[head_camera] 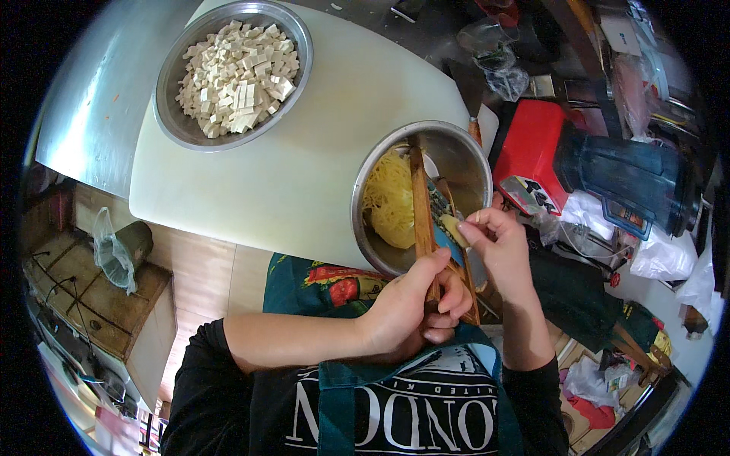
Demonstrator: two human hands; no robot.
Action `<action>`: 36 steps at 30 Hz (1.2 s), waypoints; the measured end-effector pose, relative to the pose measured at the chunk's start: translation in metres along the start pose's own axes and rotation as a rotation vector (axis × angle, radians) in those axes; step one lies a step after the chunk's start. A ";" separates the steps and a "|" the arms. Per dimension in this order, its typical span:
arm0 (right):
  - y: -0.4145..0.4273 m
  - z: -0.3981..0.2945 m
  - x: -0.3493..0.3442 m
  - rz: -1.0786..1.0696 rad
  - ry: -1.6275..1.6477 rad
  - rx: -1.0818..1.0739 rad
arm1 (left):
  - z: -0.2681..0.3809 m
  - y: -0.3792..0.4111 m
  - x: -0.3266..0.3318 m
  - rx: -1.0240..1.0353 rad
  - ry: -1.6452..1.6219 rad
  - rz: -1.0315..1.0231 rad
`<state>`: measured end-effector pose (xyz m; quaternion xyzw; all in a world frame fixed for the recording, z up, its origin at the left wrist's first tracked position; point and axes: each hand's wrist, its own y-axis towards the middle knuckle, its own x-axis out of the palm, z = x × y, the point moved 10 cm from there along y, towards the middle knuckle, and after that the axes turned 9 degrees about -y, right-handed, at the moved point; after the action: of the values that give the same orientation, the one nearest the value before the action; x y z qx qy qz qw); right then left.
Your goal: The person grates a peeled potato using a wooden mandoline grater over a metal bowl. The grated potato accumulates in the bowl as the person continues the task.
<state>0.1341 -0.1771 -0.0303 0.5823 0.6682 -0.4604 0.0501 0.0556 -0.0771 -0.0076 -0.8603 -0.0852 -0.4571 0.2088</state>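
My left hand is closed around the near end of a wooden-framed grater, which slants down into a metal bowl. Between the fingertips of my right hand is a small piece of yellowish peeled vegetable, held against the grater's surface. Thin yellow shreds are heaped in the bowl's left side, partly hidden by the frame. At the upper left, a second metal bowl holds many white cubes, which look like tofu. Both bowls rest on a pale cutting board.
Right of the near bowl stands a red blender base with a dark jug towards the right. A cleaver lies beyond the bowl. White plastic bags crowd the right side. A green container with a clear bag is at lower left.
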 end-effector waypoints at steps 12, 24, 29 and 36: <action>-0.005 -0.038 0.017 -0.007 -0.597 -0.135 | 0.000 0.001 -0.002 0.002 0.064 -0.012; 0.017 -0.030 0.025 0.040 -0.649 -0.091 | 0.001 0.001 -0.002 0.012 0.104 -0.038; 0.033 -0.021 0.030 0.035 -0.760 -0.113 | 0.004 0.001 -0.002 0.007 0.150 -0.037; 0.046 0.001 0.023 0.005 -0.781 0.000 | 0.005 0.001 -0.002 -0.003 0.167 -0.037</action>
<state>0.1644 -0.1656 -0.0698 0.3648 0.5973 -0.6473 0.3020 0.0587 -0.0753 -0.0115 -0.8178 -0.0826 -0.5313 0.2054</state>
